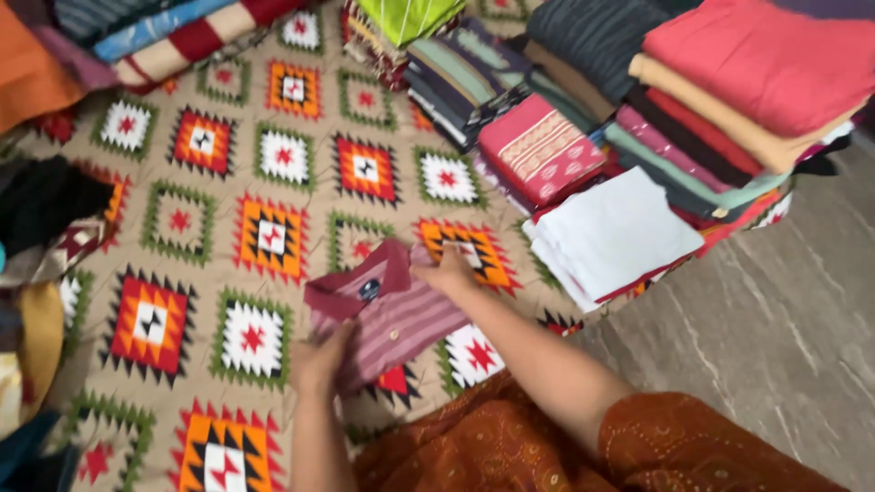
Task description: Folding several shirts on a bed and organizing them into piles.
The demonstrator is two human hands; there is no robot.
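While the folded maroon shirt [387, 310] lies between both hands, each grips it — left hand [319, 357] near edge, right hand [448, 271] far.

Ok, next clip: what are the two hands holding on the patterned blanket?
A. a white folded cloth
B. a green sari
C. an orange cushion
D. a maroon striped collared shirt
D: the left hand and the right hand both grip a folded maroon striped shirt with a collar, which lies on the patterned blanket; the white folded cloth sits apart, untouched.
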